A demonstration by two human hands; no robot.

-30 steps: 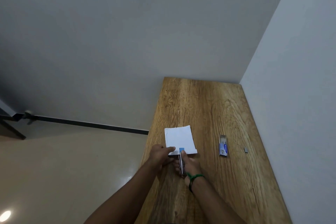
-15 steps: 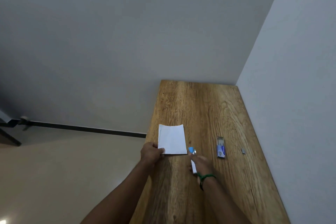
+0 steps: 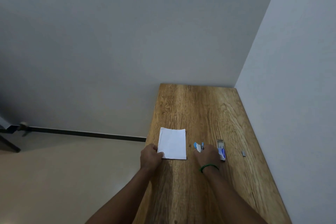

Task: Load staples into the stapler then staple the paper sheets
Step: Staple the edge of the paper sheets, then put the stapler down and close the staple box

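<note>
White paper sheets [image 3: 172, 143] lie flat on the wooden table [image 3: 200, 111] near its left edge. My left hand [image 3: 150, 156] pinches their near left corner. A small blue and silver stapler [image 3: 198, 147] is to the right of the sheets, held by my right hand [image 3: 207, 156], which covers its rear part; whether it rests on the table I cannot tell. A green band circles that wrist. An open staple box [image 3: 221, 150] lies just right of my right hand. A small grey strip of staples [image 3: 243, 152] sits further right.
The table stands in a corner, with a grey wall at its far end and a white wall [image 3: 291, 96] along its right side. On the left the table edge drops to a beige floor [image 3: 54, 178] with a dark skirting line.
My right hand has carried the stapler off the sheets' near edge to the right, toward the staple box. My left hand has slid the sheets left and now holds their near left corner.
</note>
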